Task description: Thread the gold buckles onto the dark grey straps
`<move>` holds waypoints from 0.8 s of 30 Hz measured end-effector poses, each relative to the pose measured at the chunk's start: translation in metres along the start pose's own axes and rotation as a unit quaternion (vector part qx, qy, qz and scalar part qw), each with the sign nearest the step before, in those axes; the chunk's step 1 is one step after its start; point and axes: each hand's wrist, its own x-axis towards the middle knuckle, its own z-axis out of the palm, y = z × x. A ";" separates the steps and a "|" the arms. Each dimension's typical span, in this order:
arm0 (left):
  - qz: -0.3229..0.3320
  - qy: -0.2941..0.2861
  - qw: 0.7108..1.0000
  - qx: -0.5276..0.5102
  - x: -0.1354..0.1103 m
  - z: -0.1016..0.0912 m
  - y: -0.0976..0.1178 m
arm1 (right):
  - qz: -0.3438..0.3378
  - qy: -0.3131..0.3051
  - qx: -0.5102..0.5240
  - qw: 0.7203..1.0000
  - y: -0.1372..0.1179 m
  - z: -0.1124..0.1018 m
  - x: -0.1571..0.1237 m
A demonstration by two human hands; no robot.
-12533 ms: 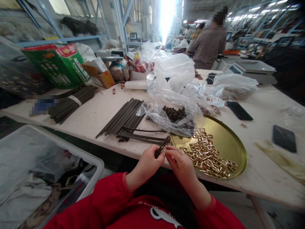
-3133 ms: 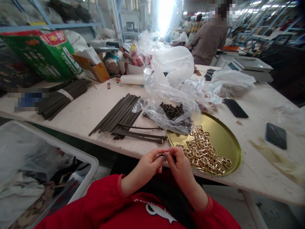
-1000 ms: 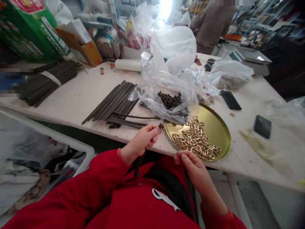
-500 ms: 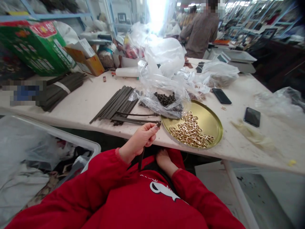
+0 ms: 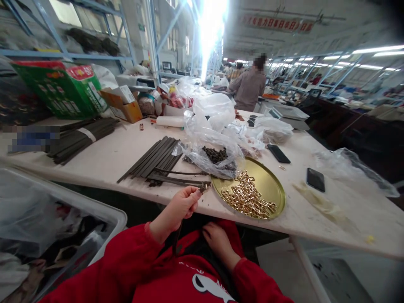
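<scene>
My left hand [image 5: 184, 203] is closed in a pinch at the table's front edge. It grips the end of a dark strap [image 5: 177, 240], which hangs down toward my lap. Just beyond the fingertips, small gold metal pieces [image 5: 206, 186] show at the ends of dark straps [image 5: 176, 180] lying on the table. My right hand [image 5: 217, 242] rests low over my lap, below the table edge, its fingers laid out and partly in shadow; I see nothing in it. A round gold tray [image 5: 277, 185] holds a heap of small gold buckles [image 5: 249, 198] right of my left hand.
Flat dark strips [image 5: 151, 160] lie left of a clear plastic bag [image 5: 202, 162] with small dark pieces [image 5: 216, 155]. Two phones [image 5: 315, 179] [image 5: 279, 153] lie on the right. A bundle of strips [image 5: 85, 136] is on the left; a white bin [image 5: 116, 221] stands below.
The camera view has tilted up, so the table sits lower in the picture. My left hand keeps its pinch on the strap. More of my right hand's fingers show.
</scene>
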 end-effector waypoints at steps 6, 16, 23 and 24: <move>0.001 -0.036 0.997 0.071 0.012 0.007 0.000 | 0.002 0.165 0.377 0.912 -0.032 -0.071 -0.016; 0.000 -0.034 0.979 0.200 0.033 0.007 0.001 | 0.126 0.213 0.604 0.758 -0.030 -0.105 0.027; 0.007 0.006 0.984 0.176 0.048 -0.001 -0.005 | 0.091 0.226 0.466 0.851 -0.033 -0.112 0.048; 0.009 0.011 0.983 0.184 0.049 -0.002 -0.006 | 0.083 0.215 0.459 0.858 -0.031 -0.112 0.049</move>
